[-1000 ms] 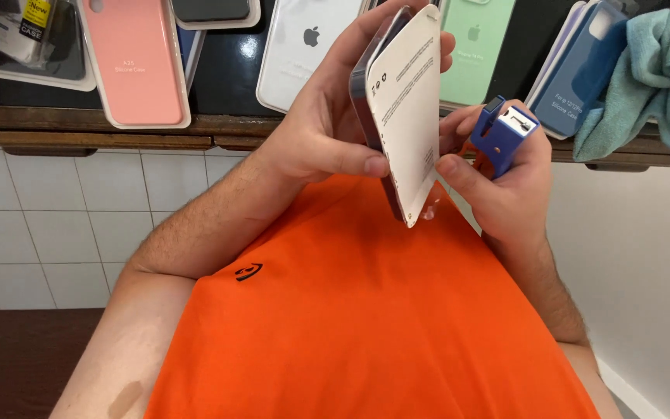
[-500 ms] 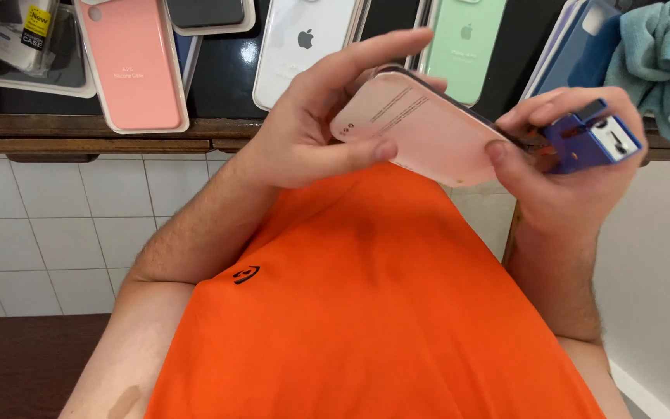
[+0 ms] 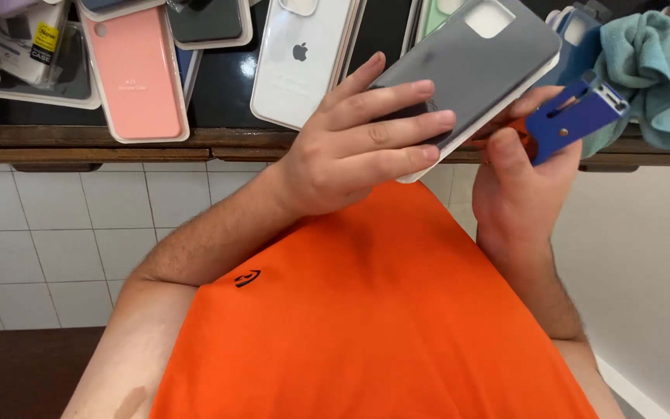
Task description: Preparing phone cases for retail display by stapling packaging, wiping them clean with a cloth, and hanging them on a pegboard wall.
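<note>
My left hand [image 3: 358, 143] grips a grey phone case in flat white packaging [image 3: 478, 62], fingers laid across its lower face, the camera cut-out pointing away from me. My right hand [image 3: 521, 178] is closed around a blue utility knife [image 3: 575, 116] with an orange part near the thumb, held just under the package's right edge. Both hands are raised in front of my orange shirt [image 3: 366, 326], above the edge of a dark counter [image 3: 219, 140].
Several packaged phone cases lie on the counter: a pink one [image 3: 135, 74], a white one [image 3: 304, 58], dark ones at the far left. A teal cloth [image 3: 645, 70] sits at the right. White tiles [image 3: 48, 233] face the counter's front.
My left hand has turned the package over, from its edge and pale printed back to the grey front face. The right hand with the knife stayed beside it, shifting slightly right.
</note>
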